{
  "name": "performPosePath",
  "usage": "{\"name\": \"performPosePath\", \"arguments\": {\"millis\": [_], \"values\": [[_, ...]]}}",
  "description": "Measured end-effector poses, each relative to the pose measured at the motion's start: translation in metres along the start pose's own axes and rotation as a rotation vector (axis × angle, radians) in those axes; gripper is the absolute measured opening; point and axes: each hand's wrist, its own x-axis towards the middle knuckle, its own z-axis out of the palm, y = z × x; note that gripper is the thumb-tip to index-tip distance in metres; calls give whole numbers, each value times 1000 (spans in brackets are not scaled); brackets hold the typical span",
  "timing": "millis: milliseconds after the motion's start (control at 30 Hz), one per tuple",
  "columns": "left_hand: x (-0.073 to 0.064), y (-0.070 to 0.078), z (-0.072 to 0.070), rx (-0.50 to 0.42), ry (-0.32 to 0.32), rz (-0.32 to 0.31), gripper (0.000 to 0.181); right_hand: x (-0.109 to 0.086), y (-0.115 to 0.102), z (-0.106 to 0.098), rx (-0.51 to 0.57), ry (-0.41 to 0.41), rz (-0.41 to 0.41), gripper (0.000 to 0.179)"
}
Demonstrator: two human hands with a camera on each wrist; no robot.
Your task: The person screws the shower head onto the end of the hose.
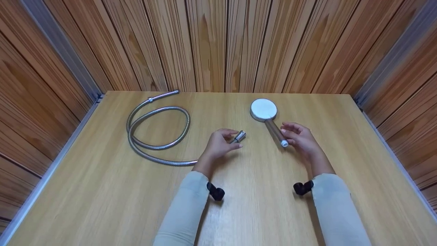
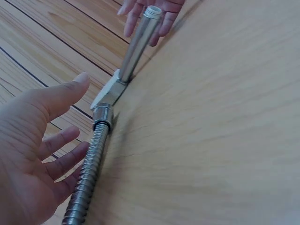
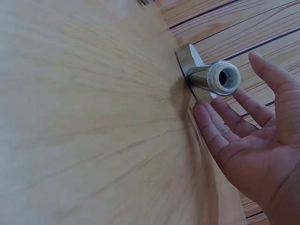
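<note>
A shower head (image 1: 263,110) with a white round face lies on the table, its handle (image 1: 275,132) slanting toward me and ending in a white threaded tip. Beside that handle is my right hand (image 1: 302,138), fingers spread and the thumb off it; fingertips are close to or touching its side. A coiled metal shower hose (image 1: 160,147) lies to the left. At the hose's end nut (image 1: 240,136) my left hand (image 1: 220,145) lies alongside, thumb apart and fingers loosely extended. In the left wrist view the hose (image 2: 89,178) passes in front of those fingers, not gripped.
Both things lie on a light wooden table (image 1: 102,191). Wood-panelled walls (image 1: 208,44) stand at its back and sides. The hose's other end (image 1: 175,92) lies near the table's back edge. A small black camera (image 1: 215,192) sits at each wrist.
</note>
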Motion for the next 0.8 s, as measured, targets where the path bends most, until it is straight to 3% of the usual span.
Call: {"name": "performPosePath", "arguments": {"millis": [200,500,800], "values": [[5,3,8,35,-23,-22,44,5,2,4,-1,-12,50,69],[12,8,19,155,-15,-25,41,8,4,12,198,-49,92,66],[18,6,24,342,12,-12,33,9,0,31,342,-58,104,82]]}}
